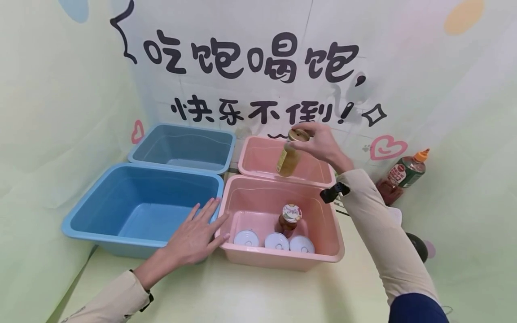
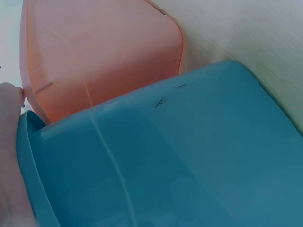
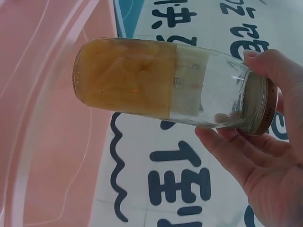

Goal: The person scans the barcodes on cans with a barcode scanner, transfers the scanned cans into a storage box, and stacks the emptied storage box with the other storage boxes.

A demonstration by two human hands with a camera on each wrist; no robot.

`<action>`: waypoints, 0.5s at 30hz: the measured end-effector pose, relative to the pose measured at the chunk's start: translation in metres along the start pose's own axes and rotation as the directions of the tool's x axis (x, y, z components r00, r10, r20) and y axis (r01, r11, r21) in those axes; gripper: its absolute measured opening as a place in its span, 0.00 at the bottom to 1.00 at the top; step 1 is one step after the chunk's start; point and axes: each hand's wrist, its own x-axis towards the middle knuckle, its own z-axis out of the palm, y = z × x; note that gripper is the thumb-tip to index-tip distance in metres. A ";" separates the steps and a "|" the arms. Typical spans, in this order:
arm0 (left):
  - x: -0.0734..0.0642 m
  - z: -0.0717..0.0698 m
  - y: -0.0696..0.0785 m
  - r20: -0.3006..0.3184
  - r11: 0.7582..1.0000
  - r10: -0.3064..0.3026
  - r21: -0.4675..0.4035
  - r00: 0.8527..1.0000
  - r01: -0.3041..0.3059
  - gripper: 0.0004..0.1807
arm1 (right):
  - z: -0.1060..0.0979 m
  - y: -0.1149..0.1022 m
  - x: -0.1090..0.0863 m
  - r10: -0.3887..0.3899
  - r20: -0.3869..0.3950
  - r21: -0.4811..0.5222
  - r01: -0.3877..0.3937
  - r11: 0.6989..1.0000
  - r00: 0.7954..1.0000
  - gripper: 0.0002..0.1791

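Observation:
A glass jar point(image 3: 128, 78) with a gold lid and pale yellow contents is held by my right hand point(image 1: 321, 141), thumb and fingers round its neck and lid. In the head view the jar overlaps the back pink basin point(image 1: 258, 157). My left hand point(image 1: 195, 237) lies with fingers spread across the adjoining rims of the front blue basin point(image 1: 101, 237) and the front pink basin point(image 1: 339, 251). Inside the front pink basin stand a jar with a patterned lid point(image 1: 291, 213) and three white-topped cans point(image 1: 277, 241) along its near wall.
Behind the front blue basin sits another blue basin point(image 1: 181, 128). A sauce bottle with an orange cap point(image 1: 405, 172) stands at the right, beyond my right forearm. A printed cloth wall point(image 1: 258, 27) rises behind the basins, above the pale table point(image 1: 226, 291).

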 end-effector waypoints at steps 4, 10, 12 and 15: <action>0.000 0.002 0.000 0.004 1.000 -0.002 0.002 1.000 0.002 0.36 | 0.009 -0.010 0.016 0.005 0.019 -0.003 -0.005 1.000 1.000 0.26; 0.001 0.002 0.000 -0.004 1.000 -0.003 0.006 1.000 0.003 0.36 | 0.024 -0.025 0.038 0.000 0.026 0.020 0.000 1.000 1.000 0.24; 0.001 0.001 0.000 -0.002 1.000 -0.003 0.005 1.000 0.003 0.36 | 0.030 -0.030 0.044 -0.005 0.031 0.023 0.005 1.000 0.999 0.24; 0.001 0.001 0.000 0.004 1.000 -0.004 0.005 1.000 0.004 0.36 | 0.040 -0.036 0.053 -0.021 0.038 0.027 0.020 0.999 0.999 0.25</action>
